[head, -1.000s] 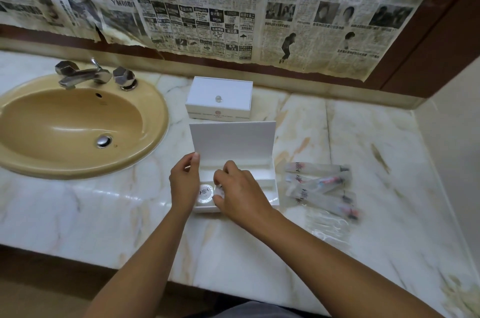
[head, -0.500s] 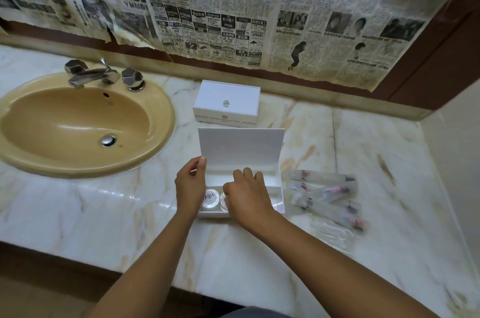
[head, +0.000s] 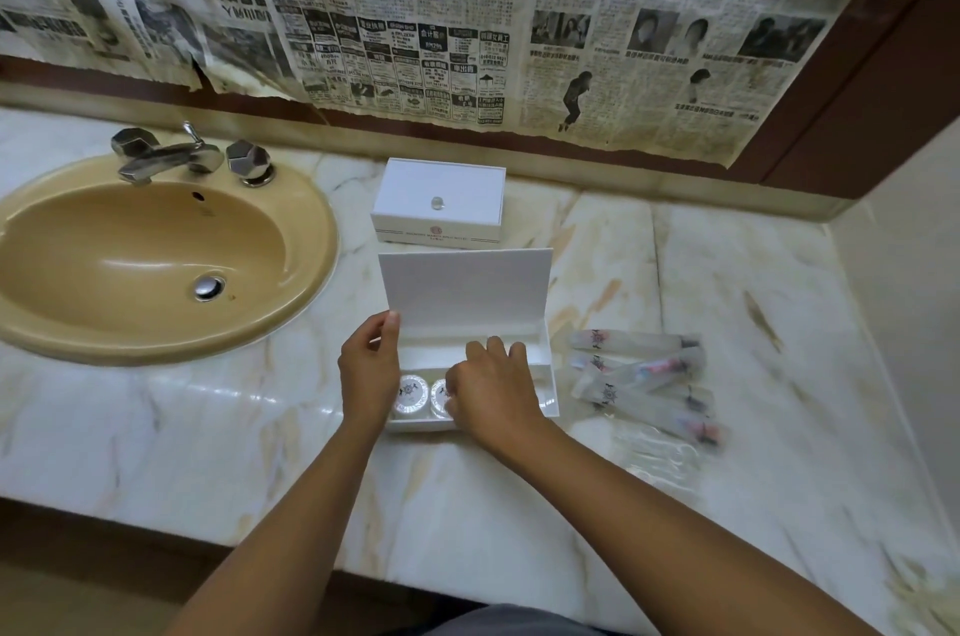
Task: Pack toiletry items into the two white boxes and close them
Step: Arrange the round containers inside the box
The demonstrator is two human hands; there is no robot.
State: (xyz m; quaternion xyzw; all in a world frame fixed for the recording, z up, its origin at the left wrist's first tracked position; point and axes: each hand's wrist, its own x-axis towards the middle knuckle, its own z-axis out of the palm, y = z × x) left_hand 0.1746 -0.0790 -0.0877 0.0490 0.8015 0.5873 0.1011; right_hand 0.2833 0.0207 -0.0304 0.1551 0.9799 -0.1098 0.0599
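Note:
An open white box point(head: 540, 349) lies on the marble counter, its lid point(head: 465, 290) standing upright. Two round wrapped soaps sit in its front left compartment; one round soap point(head: 410, 394) shows fully, the other round soap point(head: 439, 394) is partly under my right hand. My left hand point(head: 370, 370) holds the box's left edge, thumb at the lid corner. My right hand point(head: 491, 388) rests palm down inside the box, fingers curled over the second soap and the divider. A closed white box point(head: 439, 204) with a small knob stands behind. Several packets of toiletries point(head: 639, 383) lie right of the open box.
A tan sink point(head: 150, 261) with a chrome tap point(head: 166, 155) fills the counter's left side. Newspaper sheets point(head: 415, 12) hang on the wall behind. A clear plastic wrapper point(head: 660, 453) lies near the packets. A side wall point(head: 914, 297) bounds the counter on the right.
My right hand has shifted slightly right inside the box, uncovering the second soap. My left hand stays on the box's left edge. The camera has tilted down a little.

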